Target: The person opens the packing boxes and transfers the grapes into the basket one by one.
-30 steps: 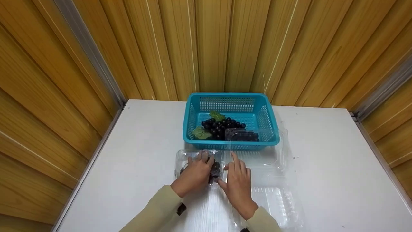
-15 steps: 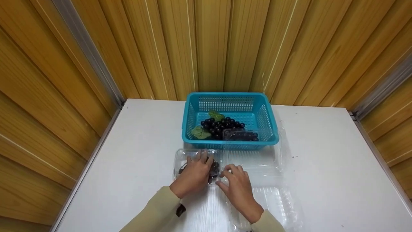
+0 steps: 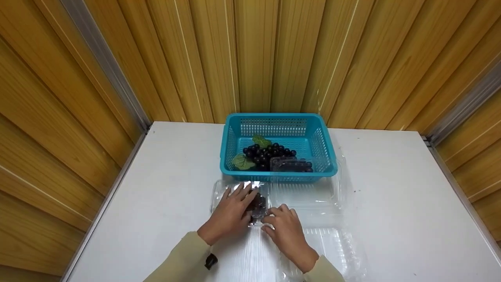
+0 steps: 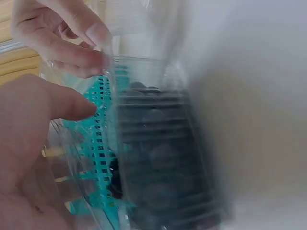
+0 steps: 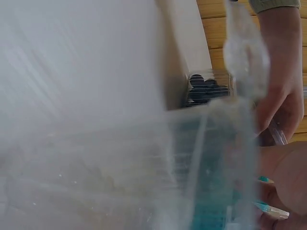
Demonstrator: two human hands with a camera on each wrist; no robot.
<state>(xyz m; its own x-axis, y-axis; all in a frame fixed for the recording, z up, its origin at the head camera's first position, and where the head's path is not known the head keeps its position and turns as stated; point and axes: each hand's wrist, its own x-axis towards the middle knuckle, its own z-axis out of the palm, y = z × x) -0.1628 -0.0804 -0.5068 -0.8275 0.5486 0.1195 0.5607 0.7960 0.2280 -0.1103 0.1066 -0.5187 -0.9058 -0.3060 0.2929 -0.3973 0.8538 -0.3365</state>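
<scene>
A clear plastic clamshell box (image 3: 220, 192) with dark grapes (image 3: 257, 203) inside stands in front of the blue-green basket. Its lid lies over the grapes. My left hand (image 3: 231, 209) rests on top of the lid with its fingers spread. At the box's right front corner, my right hand (image 3: 287, 231) pinches the rim between thumb and curled fingers. The left wrist view shows the right hand's fingertips (image 4: 98, 36) on that clear edge, while the left thumb (image 4: 72, 103) lies apart from them. In the right wrist view, the grapes (image 5: 206, 89) show through the box wall.
The blue-green basket (image 3: 280, 174) holds a bunch of black grapes (image 3: 263, 155) with green leaves. Another clear clamshell (image 3: 332, 250) lies open at the right, its upper part in front of the basket. Wood-patterned walls (image 3: 254, 58) enclose the white table (image 3: 176, 168).
My left hand has shifted slightly left on the lid, its fingers spreading. The right hand's index finger has curled in, and its fingertips have come to the box's right edge.
</scene>
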